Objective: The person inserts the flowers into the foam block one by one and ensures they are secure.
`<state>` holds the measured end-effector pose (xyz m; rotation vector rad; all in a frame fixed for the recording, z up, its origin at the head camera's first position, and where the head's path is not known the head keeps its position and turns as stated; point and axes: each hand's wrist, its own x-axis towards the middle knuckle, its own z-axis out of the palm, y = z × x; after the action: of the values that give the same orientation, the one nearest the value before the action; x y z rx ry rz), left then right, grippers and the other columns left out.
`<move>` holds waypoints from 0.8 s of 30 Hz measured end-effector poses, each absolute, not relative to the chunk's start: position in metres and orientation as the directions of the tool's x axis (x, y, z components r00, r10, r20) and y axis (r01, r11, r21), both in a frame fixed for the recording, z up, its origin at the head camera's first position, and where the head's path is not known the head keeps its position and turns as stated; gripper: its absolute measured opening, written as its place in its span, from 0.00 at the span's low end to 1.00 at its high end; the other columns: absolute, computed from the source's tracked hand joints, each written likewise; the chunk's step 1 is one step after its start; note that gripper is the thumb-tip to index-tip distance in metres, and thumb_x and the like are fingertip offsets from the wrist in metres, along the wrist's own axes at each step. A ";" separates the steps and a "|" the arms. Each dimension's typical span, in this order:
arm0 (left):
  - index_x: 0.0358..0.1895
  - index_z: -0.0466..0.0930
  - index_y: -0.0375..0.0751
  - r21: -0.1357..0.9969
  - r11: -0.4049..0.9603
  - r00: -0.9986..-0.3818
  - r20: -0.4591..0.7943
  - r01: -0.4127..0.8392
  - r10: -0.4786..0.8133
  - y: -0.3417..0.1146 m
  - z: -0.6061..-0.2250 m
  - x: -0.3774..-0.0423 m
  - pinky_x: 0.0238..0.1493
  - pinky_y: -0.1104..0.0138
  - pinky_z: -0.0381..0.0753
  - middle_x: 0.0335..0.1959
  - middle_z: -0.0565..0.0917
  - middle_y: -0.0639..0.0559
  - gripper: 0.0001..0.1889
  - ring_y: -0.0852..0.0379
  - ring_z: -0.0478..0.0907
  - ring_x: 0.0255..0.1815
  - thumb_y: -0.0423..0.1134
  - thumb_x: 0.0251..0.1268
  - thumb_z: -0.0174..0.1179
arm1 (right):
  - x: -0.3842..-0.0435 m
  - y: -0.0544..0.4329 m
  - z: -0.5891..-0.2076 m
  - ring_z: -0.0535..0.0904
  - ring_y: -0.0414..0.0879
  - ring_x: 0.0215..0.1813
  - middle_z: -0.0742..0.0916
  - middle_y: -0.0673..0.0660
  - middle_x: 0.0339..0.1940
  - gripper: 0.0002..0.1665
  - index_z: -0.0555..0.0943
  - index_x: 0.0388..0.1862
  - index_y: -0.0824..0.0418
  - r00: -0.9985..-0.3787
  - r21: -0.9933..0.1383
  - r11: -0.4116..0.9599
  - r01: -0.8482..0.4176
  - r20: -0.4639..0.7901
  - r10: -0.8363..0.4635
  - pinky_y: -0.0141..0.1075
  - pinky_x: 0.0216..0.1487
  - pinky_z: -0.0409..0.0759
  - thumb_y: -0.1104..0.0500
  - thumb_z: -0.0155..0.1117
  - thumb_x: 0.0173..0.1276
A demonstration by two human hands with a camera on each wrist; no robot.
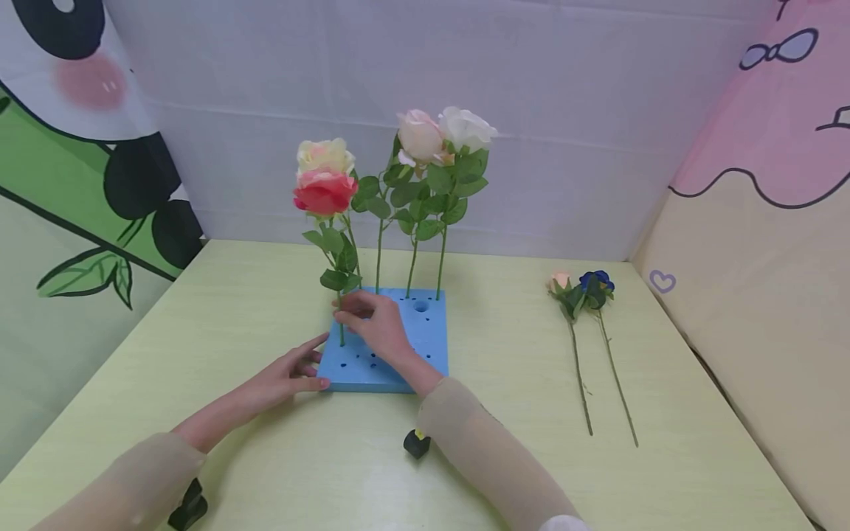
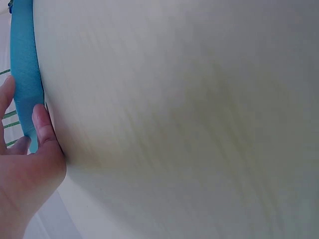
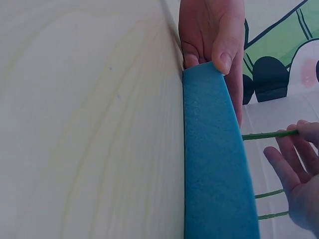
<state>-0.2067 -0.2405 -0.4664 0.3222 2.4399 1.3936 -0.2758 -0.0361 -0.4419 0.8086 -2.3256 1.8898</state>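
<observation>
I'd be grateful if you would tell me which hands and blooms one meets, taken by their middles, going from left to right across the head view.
Left hand, red-pink rose, right hand, pale pink rose, white rose, peach rose, blue rose.

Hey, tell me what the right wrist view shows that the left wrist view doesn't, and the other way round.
Only the right wrist view shows the right hand pinching a green stem, and the green-and-black wall drawing behind.

Only the left wrist view shows a small dark blue thing at its top left corner; too little of it is visible to say what it is.

Both show the left hand at a corner of the blue block, more green stems and the pale tabletop.
</observation>
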 end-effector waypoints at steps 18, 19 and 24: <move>0.80 0.46 0.48 0.850 0.525 -0.929 -0.167 0.033 0.329 -0.242 -0.466 -0.207 0.49 0.61 0.72 0.66 0.68 0.35 0.47 0.45 0.71 0.60 0.47 0.65 0.65 | -0.269 -0.035 -0.436 0.85 0.36 0.44 0.90 0.54 0.46 0.11 0.85 0.49 0.57 -0.838 -0.884 0.168 -0.437 0.332 -0.434 0.31 0.41 0.85 0.58 0.65 0.70; 0.80 0.45 0.48 0.851 0.524 -0.929 -0.167 0.033 0.331 -0.242 -0.467 -0.207 0.49 0.61 0.72 0.66 0.68 0.35 0.47 0.45 0.71 0.60 0.47 0.65 0.65 | -0.269 -0.035 -0.436 0.86 0.37 0.44 0.90 0.55 0.46 0.11 0.85 0.49 0.58 -0.833 -0.888 0.154 -0.433 0.329 -0.445 0.32 0.42 0.85 0.59 0.64 0.70; 0.81 0.45 0.49 0.853 0.521 -0.929 -0.170 0.029 0.329 -0.241 -0.467 -0.206 0.49 0.62 0.72 0.66 0.68 0.35 0.47 0.46 0.71 0.60 0.47 0.65 0.65 | -0.272 -0.035 -0.436 0.86 0.38 0.45 0.89 0.57 0.46 0.11 0.83 0.50 0.62 -0.820 -0.894 0.124 -0.430 0.329 -0.469 0.33 0.42 0.85 0.61 0.61 0.72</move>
<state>-0.2064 -0.2411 -0.4670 0.2990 2.4549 1.3681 -0.2716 -0.0354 -0.4356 0.9515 -2.3796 1.8731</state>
